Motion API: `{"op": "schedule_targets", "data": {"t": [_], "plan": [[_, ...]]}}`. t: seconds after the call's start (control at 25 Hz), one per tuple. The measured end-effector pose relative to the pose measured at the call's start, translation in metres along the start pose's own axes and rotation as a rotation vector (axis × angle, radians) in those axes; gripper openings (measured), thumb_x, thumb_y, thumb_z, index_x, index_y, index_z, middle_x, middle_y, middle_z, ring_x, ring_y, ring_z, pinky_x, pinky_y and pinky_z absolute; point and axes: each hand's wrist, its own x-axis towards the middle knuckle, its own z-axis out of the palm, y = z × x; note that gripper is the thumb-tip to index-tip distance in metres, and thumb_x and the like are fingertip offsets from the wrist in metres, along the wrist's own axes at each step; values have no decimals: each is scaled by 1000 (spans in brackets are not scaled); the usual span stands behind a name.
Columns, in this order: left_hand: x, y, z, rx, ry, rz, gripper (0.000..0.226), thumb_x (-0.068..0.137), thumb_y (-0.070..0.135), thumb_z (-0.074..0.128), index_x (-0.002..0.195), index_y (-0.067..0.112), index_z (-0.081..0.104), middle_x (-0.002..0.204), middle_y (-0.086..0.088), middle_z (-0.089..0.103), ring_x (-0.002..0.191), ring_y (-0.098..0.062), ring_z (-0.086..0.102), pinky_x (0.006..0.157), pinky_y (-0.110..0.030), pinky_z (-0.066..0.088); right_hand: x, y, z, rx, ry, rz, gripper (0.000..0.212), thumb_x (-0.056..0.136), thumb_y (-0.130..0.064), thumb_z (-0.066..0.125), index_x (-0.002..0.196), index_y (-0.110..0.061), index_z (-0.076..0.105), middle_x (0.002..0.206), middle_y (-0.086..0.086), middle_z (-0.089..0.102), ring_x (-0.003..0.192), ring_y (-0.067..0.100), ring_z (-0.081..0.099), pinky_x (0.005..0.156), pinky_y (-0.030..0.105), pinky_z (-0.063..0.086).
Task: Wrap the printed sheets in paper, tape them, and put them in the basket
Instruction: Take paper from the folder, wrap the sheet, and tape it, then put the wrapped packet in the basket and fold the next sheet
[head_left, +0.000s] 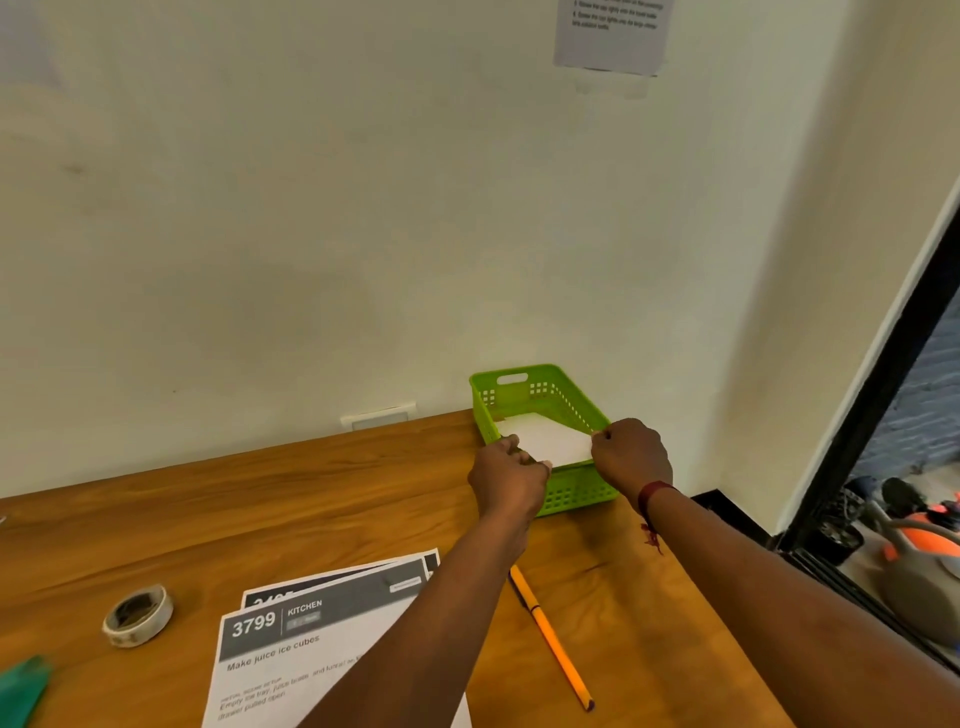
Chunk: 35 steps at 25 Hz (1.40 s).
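Note:
A green plastic basket (540, 387) stands at the table's far right corner, against the wall. A white wrapped packet (550, 440) lies inside it, its near end raised toward the front rim. My left hand (506, 475) grips the packet's near left edge. My right hand (631, 454) pinches its near right corner above the basket's right wall. Closer to me, printed sheets (280, 649) lie stacked on the table, partly under my left forearm. A roll of tape (137, 616) sits to their left.
An orange pencil (550, 639) lies on the wooden table (311, 499) between my forearms. A green object (23, 691) shows at the lower left edge. The table's right edge drops off beside a dark-framed glass panel (878, 395). A paper notice (610, 31) hangs on the wall.

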Motion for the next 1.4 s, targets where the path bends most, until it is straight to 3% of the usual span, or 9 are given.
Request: {"op": "schedule_targets", "data": {"t": [0.16,0.36,0.6,0.76,0.84,0.92,1.04,1.16,1.4], "plan": [[-3,-3,-3,147,74,157,52,83,-1,71,132,8,58,122,-11,66,111,-18,63,81,-17,50,-2,-1,2,-102,18,-84,41,99,-44,44,79,-10,59,90,15,66,86,37,62,65,33,40],[-10,-7,-7,301,137,327,40,87,-2,63,125,9,65,117,-10,69,104,-17,66,85,-21,51,-27,-8,-9,-341,156,-205,59,102,-51,27,83,-11,67,84,12,66,78,32,63,60,31,38],[-26,-7,-25,420,118,419,41,90,0,60,129,12,63,121,-9,68,108,-19,65,82,-15,46,-61,-17,-19,-547,261,-563,44,102,-44,35,88,-16,65,77,8,60,63,28,60,49,28,30],[-39,-9,-45,535,80,571,45,91,5,58,135,15,58,134,-4,61,121,-19,59,99,-29,49,-92,-30,-6,-519,313,-667,38,99,-44,42,116,-19,66,88,6,64,76,25,62,48,28,37],[-48,-8,-60,598,69,620,45,92,6,56,137,16,55,138,-4,58,126,-19,55,104,-30,45,-110,-39,-2,-483,274,-705,48,99,-46,34,129,-18,60,104,9,66,94,27,63,58,33,50],[-61,-8,-82,680,61,658,48,93,7,55,140,17,51,145,-3,51,134,-19,47,107,-23,33,-130,-48,1,-430,228,-738,55,99,-47,28,138,-17,53,127,13,62,120,32,57,82,41,55],[-82,-13,-126,840,47,781,50,95,11,55,144,16,46,151,-7,44,139,-22,40,107,-24,28,-167,-60,7,-352,126,-735,61,99,-51,21,148,-19,38,150,11,43,142,30,35,108,46,39],[-107,-29,-175,930,6,761,50,98,17,52,147,16,41,155,-7,37,142,-23,35,111,-30,28,-202,-63,22,-273,23,-720,65,98,-55,15,152,-21,26,158,5,30,149,23,20,117,42,28],[-144,-62,-262,1026,41,556,57,101,23,46,153,24,24,161,1,23,148,-17,21,117,-30,24,-266,-57,65,-172,-111,-712,72,94,-63,11,153,-24,25,160,-1,26,150,16,15,118,34,18]]}}
